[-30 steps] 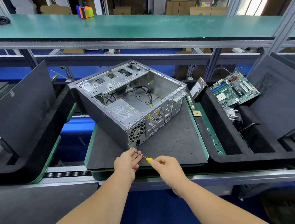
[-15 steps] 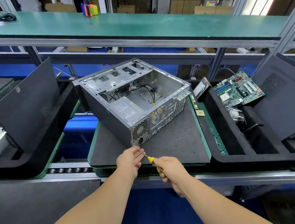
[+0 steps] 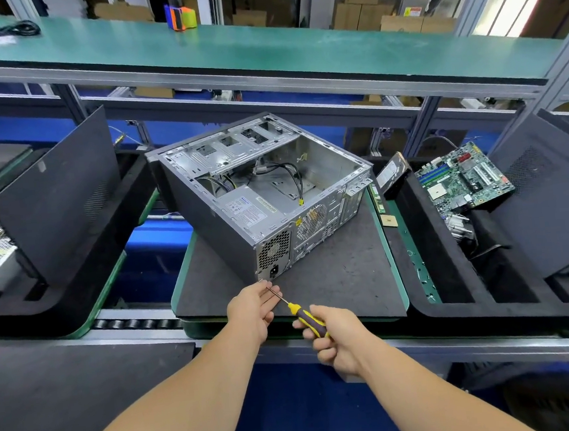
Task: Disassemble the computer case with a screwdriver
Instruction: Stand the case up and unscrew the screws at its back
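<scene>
Open computer case (image 3: 261, 196) holding power supply (image 3: 248, 211), right hand (image 3: 339, 343) gripping screwdriver (image 3: 305, 315), left hand (image 3: 251, 309) fingers pinching its shaft

An open grey metal case (image 3: 261, 196) lies on its side at centre, rear panel toward 5 o'clock, cables and a power supply inside. At 6 o'clock, a yellow-and-purple-handled screwdriver (image 3: 302, 313) points its tip at the case's nearest corner.

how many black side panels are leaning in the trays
2: one black side panel leans in the left tray, another in the right tray. More may lie beyond the frame edges.
</scene>
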